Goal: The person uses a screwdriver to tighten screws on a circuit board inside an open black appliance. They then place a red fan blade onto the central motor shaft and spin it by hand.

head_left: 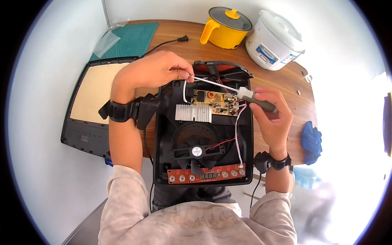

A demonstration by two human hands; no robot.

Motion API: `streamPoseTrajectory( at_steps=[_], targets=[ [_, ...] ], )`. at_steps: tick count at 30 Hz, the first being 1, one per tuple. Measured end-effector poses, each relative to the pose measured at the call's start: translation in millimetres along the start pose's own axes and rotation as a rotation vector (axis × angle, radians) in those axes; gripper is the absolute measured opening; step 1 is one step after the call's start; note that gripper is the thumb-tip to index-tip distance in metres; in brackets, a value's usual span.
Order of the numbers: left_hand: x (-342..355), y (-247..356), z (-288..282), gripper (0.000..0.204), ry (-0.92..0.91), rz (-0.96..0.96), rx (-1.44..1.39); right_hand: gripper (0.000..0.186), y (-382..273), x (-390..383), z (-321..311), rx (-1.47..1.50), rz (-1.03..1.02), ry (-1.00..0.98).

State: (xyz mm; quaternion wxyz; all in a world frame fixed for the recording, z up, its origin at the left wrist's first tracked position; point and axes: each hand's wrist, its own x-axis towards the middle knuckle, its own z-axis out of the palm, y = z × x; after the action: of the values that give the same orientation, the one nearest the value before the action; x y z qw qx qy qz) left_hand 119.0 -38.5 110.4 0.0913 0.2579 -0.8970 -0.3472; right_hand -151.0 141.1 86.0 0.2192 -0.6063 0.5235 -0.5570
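My left hand pinches the tip of a screwdriver near the top left of an opened black appliance housing; any tiny piece at that tip is unclear. My right hand grips the grey-and-white handle. Beneath the screwdriver lie a tan circuit board, a silver heat sink and a white wire. A black fan sits lower in the housing, above a red control board. A raised black-and-red part stands at the housing's back.
A detached lid with a cream panel lies left, near a green mat, plastic bag and black plug. A yellow pot and white cooker stand at the back of the wooden table; blue cloth lies right.
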Motion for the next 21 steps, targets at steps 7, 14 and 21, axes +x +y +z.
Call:
streamPoseTrajectory(
  at_steps=[7, 14, 21],
  targets=[
    [-8.9, -5.5, 11.0, 0.023, 0.028, -0.037, -0.065, 0.022, -7.0, -5.2, 4.3, -0.193, -0.176, -0.031],
    [-10.8, 4.5, 26.1, 0.022, 0.123, -0.107, -0.066, 0.019, -21.7, -15.1, 1.1, -0.236, -0.078, -0.021],
    [-15.5, 4.0, 34.6, 0.025, 0.19, -0.079, -0.054, 0.02, -28.1, -18.5, -0.2, -0.254, -0.121, 0.0]
  ],
)
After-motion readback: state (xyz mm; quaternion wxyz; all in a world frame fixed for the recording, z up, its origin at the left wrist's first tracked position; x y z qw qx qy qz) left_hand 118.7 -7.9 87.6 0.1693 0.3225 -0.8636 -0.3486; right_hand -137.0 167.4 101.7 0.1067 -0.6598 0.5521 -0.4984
